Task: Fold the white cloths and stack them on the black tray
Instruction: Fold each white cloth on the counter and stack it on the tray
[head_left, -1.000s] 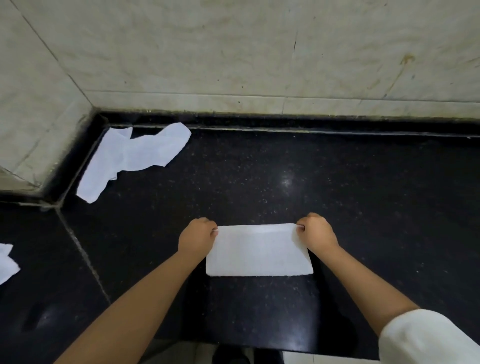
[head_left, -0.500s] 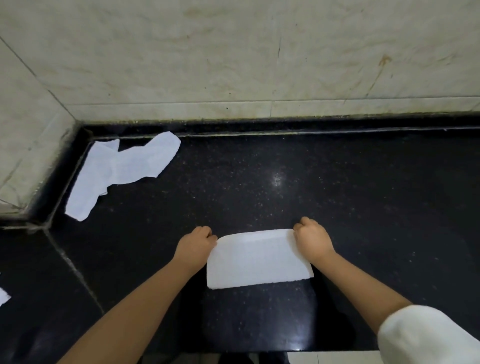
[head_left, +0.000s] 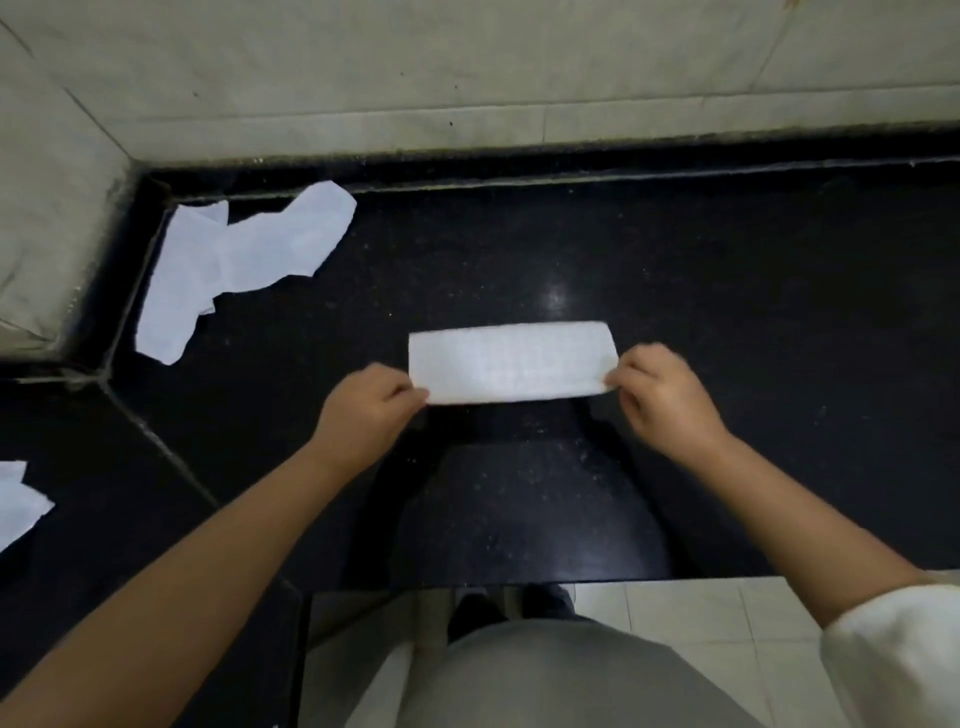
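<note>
Cloth lies as a narrow folded strip on the black counter in front of me; my left hand pinches its near left corner and my right hand pinches the near right one. Risk, I judge: an uneven pull would skew the layers and spoil the fold. Two loose cloths wait in the far left corner, another scrap at my left. No tray shows.

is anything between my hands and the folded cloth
Nothing visible: the left hand pinches the near left corner of the folded white rectangular cloth and the right hand pinches its near right corner.
</note>
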